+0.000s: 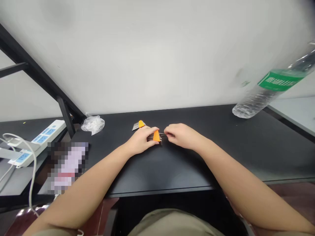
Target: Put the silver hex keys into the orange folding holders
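Observation:
My left hand (pixel 140 141) is closed around an orange hex key holder (pixel 157 135), thumb above and fingers below. Several metal keys stick out of its two sides. My right hand (pixel 180 135) pinches the end of a thin metal hex key (pixel 162 134) at the holder's right side; whether that key still sits in its slot I cannot tell. Just behind my left hand, a second orange holder (pixel 141 124) with several metal keys lies on the black table (pixel 172 170).
A crumpled clear plastic bag (pixel 93 124) lies at the back left. The clear bottle with a green label (pixel 280 80) stands at the back right. At left are a white power strip (pixel 50 131), a white cable (pixel 34 170) and a black metal frame (pixel 44 75). A pale wall rises behind.

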`<state>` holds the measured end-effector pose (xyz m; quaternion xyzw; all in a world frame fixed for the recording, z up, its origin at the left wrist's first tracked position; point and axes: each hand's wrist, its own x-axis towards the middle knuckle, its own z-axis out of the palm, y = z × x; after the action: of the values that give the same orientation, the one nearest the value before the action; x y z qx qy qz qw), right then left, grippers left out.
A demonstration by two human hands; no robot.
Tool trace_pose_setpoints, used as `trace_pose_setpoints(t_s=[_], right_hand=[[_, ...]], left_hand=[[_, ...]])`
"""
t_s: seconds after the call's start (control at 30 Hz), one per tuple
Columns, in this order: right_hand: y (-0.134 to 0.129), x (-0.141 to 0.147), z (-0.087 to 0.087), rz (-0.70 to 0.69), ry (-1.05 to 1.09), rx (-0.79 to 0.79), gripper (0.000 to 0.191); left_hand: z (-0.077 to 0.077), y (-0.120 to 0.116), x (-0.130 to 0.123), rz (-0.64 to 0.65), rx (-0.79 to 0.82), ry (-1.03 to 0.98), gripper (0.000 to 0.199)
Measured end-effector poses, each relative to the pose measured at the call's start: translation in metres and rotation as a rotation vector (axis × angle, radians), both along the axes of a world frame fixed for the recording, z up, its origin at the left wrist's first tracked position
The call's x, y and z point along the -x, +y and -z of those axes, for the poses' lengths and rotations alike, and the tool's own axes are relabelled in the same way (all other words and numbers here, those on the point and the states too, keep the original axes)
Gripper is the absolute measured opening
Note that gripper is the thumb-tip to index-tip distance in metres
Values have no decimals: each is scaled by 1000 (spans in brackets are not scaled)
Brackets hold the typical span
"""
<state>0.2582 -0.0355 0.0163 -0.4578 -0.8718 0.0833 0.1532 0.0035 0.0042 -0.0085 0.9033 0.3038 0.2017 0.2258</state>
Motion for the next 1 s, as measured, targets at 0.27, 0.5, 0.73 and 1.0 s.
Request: trace_pose_setpoints(t_s=[0.27, 0.5, 0.73, 1.0], right_hand=[[-2, -2, -2, 17, 44, -6, 12], [-2, -4, -4, 9, 62, -9, 12], [-5, -2, -7, 4, 4, -30, 17], [-6, 2, -4, -75, 269, -4, 24]], left_hand=[[0, 0, -1, 8, 7, -17, 52], [0, 0, 0, 18, 9, -18, 53], [-1, -1, 0, 23, 21, -43, 54], [-9, -2, 0, 54, 54, -73, 52]])
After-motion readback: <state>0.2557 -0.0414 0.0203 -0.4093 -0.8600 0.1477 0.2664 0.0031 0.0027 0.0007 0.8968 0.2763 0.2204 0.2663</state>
